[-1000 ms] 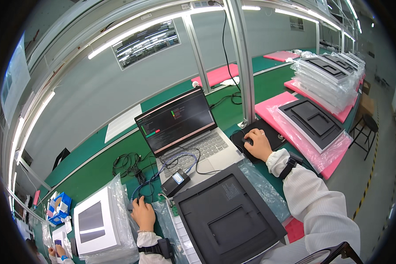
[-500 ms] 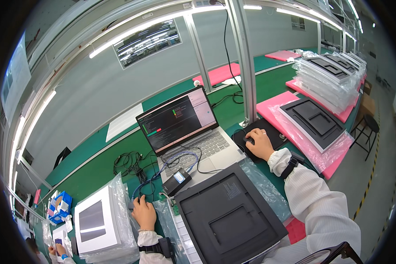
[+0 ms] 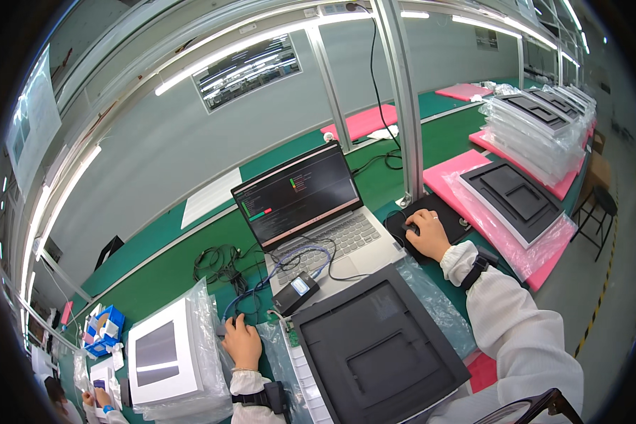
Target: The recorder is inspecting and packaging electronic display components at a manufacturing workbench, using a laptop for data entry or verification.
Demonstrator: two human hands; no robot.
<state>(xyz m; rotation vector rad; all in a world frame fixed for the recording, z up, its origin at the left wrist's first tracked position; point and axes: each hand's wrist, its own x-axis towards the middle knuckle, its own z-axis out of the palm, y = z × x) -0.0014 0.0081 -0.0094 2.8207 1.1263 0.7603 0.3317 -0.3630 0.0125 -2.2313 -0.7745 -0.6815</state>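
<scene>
My right hand (image 3: 429,236) is curled over a dark computer mouse (image 3: 412,230) on a black mouse pad (image 3: 438,212). Beside it stands an open laptop (image 3: 300,191) with a mostly dark screen. Low on the left, the fingers of my left hand (image 3: 243,346) are bent around something small and dark by a blue-grey cable; most of it is hidden. Between my arms lies a black rectangular panel (image 3: 378,343) with a raised frame shape, and a green circuit board (image 3: 292,335) shows at its left edge. A small black box with a lit display (image 3: 298,290) rests against the laptop.
Left of my left hand is a stack of white-framed panels (image 3: 199,353) in clear plastic. Tangled black cables (image 3: 222,265) lie behind. More panels (image 3: 512,198) rest on pink foam at the right. A metal post (image 3: 403,106) rises behind the mouse pad. Another person's hands (image 3: 102,397) work far left.
The whole view has shifted slightly, moving the scene right. A light panel on the right side of the laptop screen has gone dark. Both hands keep their places.
</scene>
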